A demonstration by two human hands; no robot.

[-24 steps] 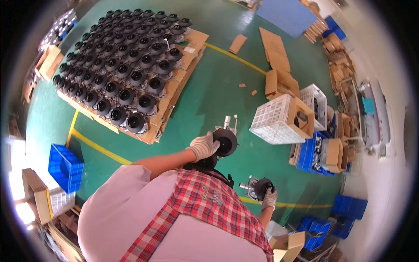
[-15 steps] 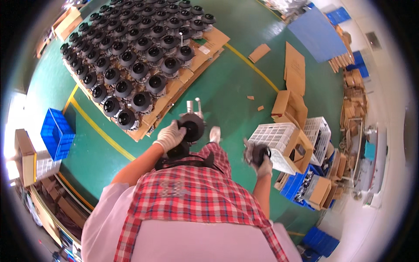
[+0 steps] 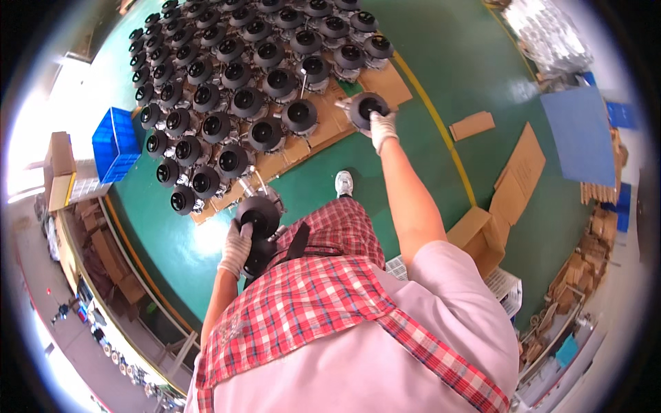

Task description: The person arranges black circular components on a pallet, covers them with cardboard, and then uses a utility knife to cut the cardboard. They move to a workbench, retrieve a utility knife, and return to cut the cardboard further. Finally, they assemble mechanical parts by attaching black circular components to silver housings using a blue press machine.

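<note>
My right hand (image 3: 383, 129), in a pale knit glove, reaches far forward and grips a round black-topped metal part (image 3: 363, 109) by its dark hollow top. That part is over or beside the near right corner of the cardboard (image 3: 330, 127). Close to my waist on the left, my gloved left hand (image 3: 236, 249) is closed on another black-topped metal part (image 3: 260, 212), whose silver pipe ends point forward. A second dark round shape (image 3: 258, 256) sits just behind it, against my apron; how it is held is hidden. Rows of similar parts (image 3: 265, 133) stand on the cardboard ahead.
A blue crate (image 3: 116, 146) stands at the left beside a cardboard box (image 3: 60, 165). On the right are an open carton (image 3: 478, 242), a leaning cardboard sheet (image 3: 518, 172) and a white crate (image 3: 506, 292). A flat cardboard piece (image 3: 472, 126) lies on the green floor.
My right hand has swung from the crates on the right forward to the cardboard, carrying its part. My body has turned and come nearer the rows; the left hand still holds its part.
</note>
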